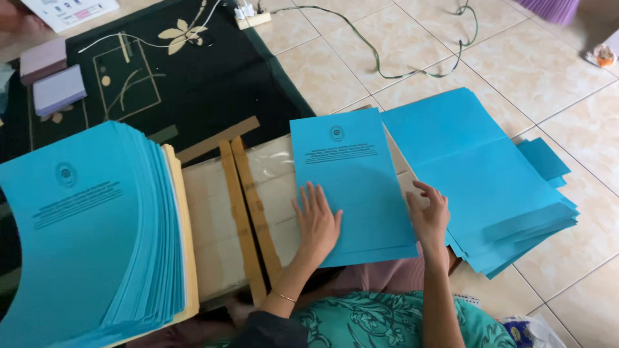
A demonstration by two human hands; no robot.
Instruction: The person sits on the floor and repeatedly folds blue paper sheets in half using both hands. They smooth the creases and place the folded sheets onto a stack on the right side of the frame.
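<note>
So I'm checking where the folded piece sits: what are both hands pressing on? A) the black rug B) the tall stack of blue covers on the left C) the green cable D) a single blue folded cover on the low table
D: the left hand and right hand lie flat on the blue folded cover on the low table.

tall blue stack (84,225): cut off by left and bottom edges | purple thing (551,8): cropped at top edge | print on blue folder (351,183): too small to tell
</note>
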